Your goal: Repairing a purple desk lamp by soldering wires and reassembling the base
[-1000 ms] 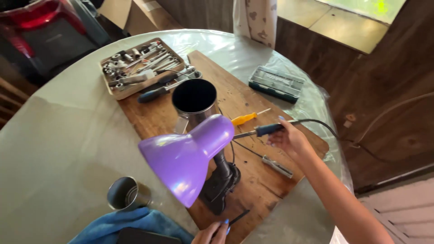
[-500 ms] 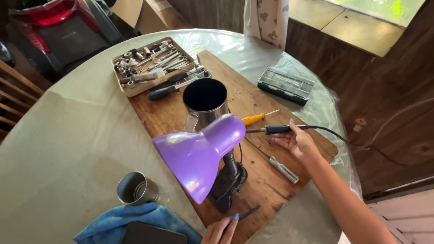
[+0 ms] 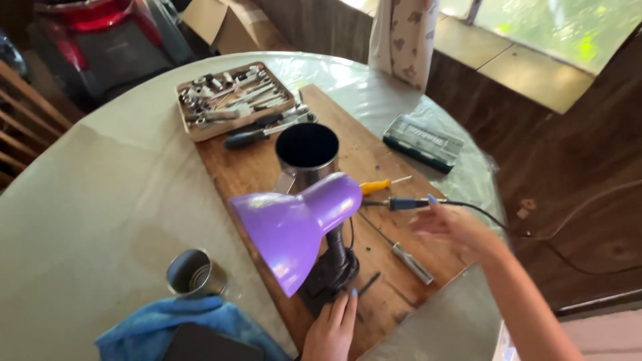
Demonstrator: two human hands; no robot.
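A purple desk lamp (image 3: 294,224) stands on a wooden board (image 3: 251,170), its shade tipped toward me. My left hand (image 3: 331,327) rests with spread fingertips on the lamp's black base (image 3: 331,274). My right hand (image 3: 455,227) hovers, blurred and with loose fingers, just below a blue-handled corded tool (image 3: 408,202) lying on the board; one fingertip is at the tool's rear end. A yellow screwdriver (image 3: 378,186) lies just above that tool. Below it lies a long screwdriver with a pale handle (image 3: 401,251). A tall metal cup (image 3: 307,150) stands behind the lamp.
A tray of sockets and bits (image 3: 231,100) and black-handled tools (image 3: 261,134) sit at the board's far end. A flat grey case (image 3: 421,140) lies to the right. A tin can (image 3: 190,274) and blue cloth (image 3: 194,321) are near left. The round table (image 3: 100,200) is plastic-covered.
My right hand gripped the blue-handled tool earlier; now its fingers have loosened and dropped slightly below it. My left hand has moved up onto the lamp base.
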